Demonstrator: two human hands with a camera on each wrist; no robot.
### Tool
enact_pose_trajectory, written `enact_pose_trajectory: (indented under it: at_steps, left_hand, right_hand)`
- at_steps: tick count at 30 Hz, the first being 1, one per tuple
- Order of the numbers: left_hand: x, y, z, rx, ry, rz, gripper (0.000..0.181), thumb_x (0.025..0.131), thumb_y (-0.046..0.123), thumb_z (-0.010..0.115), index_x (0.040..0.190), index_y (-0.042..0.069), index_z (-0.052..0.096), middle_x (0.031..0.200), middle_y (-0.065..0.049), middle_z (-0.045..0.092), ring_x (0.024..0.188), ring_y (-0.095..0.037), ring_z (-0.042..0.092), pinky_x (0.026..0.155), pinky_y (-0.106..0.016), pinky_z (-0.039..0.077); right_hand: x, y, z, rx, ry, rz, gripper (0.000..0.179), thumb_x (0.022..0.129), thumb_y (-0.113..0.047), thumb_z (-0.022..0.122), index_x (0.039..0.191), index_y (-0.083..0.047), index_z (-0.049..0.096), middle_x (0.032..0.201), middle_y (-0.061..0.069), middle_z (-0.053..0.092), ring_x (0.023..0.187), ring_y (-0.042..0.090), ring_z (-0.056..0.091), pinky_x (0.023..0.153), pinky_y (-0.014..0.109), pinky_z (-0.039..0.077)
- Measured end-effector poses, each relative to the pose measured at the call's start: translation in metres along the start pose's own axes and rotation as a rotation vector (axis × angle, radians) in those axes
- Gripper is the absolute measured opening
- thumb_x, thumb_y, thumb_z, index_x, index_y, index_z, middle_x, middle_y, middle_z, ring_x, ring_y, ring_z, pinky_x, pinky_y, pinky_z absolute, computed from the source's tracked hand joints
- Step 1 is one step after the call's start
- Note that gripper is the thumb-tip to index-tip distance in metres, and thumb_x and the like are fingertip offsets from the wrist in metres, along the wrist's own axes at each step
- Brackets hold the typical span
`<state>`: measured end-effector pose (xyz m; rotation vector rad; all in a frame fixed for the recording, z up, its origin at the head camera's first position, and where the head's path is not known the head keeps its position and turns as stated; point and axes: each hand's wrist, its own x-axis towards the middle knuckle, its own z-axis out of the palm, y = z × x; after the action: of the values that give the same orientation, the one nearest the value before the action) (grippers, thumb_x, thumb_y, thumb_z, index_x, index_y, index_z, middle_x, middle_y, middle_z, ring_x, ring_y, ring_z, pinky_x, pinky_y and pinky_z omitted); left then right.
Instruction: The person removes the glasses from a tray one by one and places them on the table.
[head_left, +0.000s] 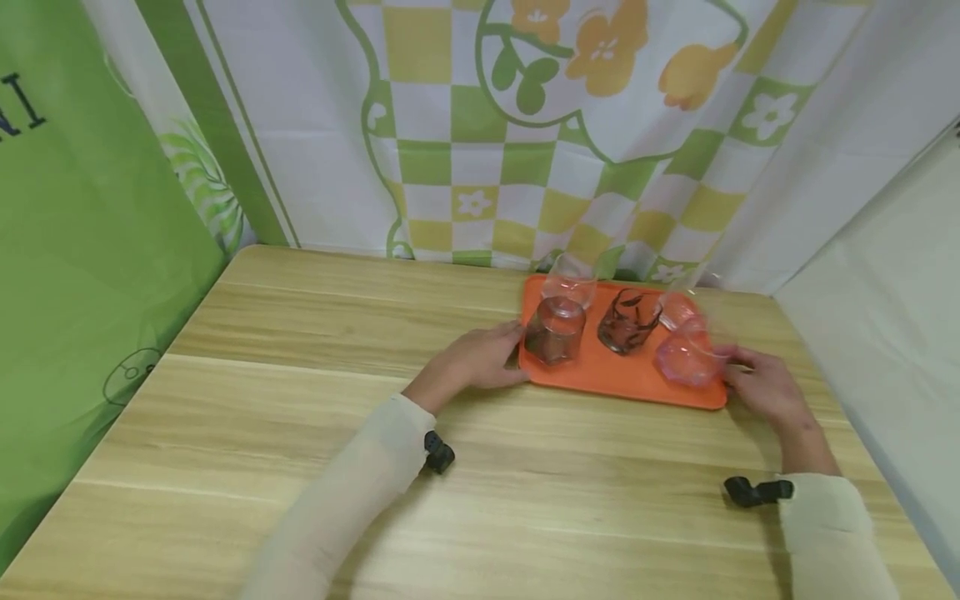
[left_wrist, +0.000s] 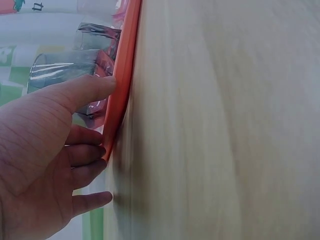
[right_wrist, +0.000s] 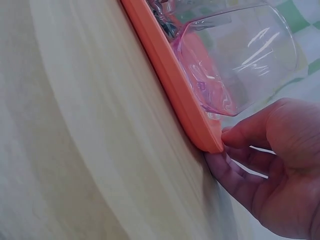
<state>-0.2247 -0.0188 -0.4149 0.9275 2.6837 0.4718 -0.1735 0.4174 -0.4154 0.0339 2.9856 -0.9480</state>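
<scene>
An orange tray (head_left: 622, 379) lies near the back of the wooden table with several drinking glasses on it. My left hand (head_left: 491, 357) holds its left end, the thumb against the front rim in the left wrist view and the fingers at the end. At the right front corner my right hand (head_left: 765, 385) pinches the rim between thumb and fingers. Nearest the left hand is a smoky grey glass (head_left: 557, 333), with a clear glass (head_left: 570, 279) behind it. A dark-patterned glass (head_left: 628, 323) stands mid-tray. A pink-based clear glass (right_wrist: 240, 60) stands close to the right hand.
The wooden table (head_left: 480, 500) stretches from the tray toward the person. A checked, flowered curtain (head_left: 480, 167) hangs right behind the table's back edge. Green cloth (head_left: 75, 250) hangs at the left, and a pale cloth (head_left: 892, 275) at the right.
</scene>
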Motion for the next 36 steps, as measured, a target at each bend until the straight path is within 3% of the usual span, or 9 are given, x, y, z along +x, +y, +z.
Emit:
enact_pose_trajectory:
  at_steps: [10,18,26,36]
  left_hand:
    - [-0.015,-0.017,-0.004,-0.031,0.036,0.013,0.083,0.099,0.049,0.063,0.165,0.018,0.024,0.167,-0.004,0.028,0.142,-0.029,0.044,0.112,-0.044,0.041]
    - [-0.029,-0.032,-0.006,-0.029,0.053,0.033,0.082,0.099,0.048,0.065,0.164,0.013,0.028,0.166,-0.009,0.031,0.142,-0.03,0.043,0.113,-0.043,0.039]
    - [-0.044,-0.044,-0.014,-0.082,0.047,-0.001,0.086,0.098,0.046,0.069,0.164,0.011,0.027,0.162,-0.011,0.037,0.14,-0.033,0.046,0.113,-0.045,0.039]
    - [-0.053,-0.058,-0.015,-0.142,0.06,-0.028,0.087,0.096,0.044,0.07,0.164,0.012,0.026,0.16,-0.013,0.04,0.139,-0.036,0.046,0.113,-0.049,0.038]
  right_hand:
    - [0.002,-0.014,0.01,0.079,-0.058,-0.008,0.039,0.106,-0.015,0.052,0.135,0.01,0.057,0.121,0.029,0.065,0.086,-0.003,0.059,0.07,0.015,0.049]
    - [0.004,-0.029,0.022,0.179,-0.081,-0.023,0.038,0.105,-0.01,0.053,0.135,0.013,0.056,0.125,0.032,0.062,0.089,-0.005,0.06,0.073,0.018,0.054]
    - [0.01,-0.043,0.033,0.308,-0.101,-0.035,0.041,0.104,-0.006,0.054,0.138,0.017,0.052,0.129,0.035,0.058,0.09,-0.007,0.061,0.076,0.02,0.056]
    - [0.017,-0.057,0.042,0.369,-0.115,-0.019,0.046,0.103,-0.004,0.056,0.142,0.018,0.048,0.131,0.036,0.057,0.092,-0.005,0.062,0.08,0.023,0.057]
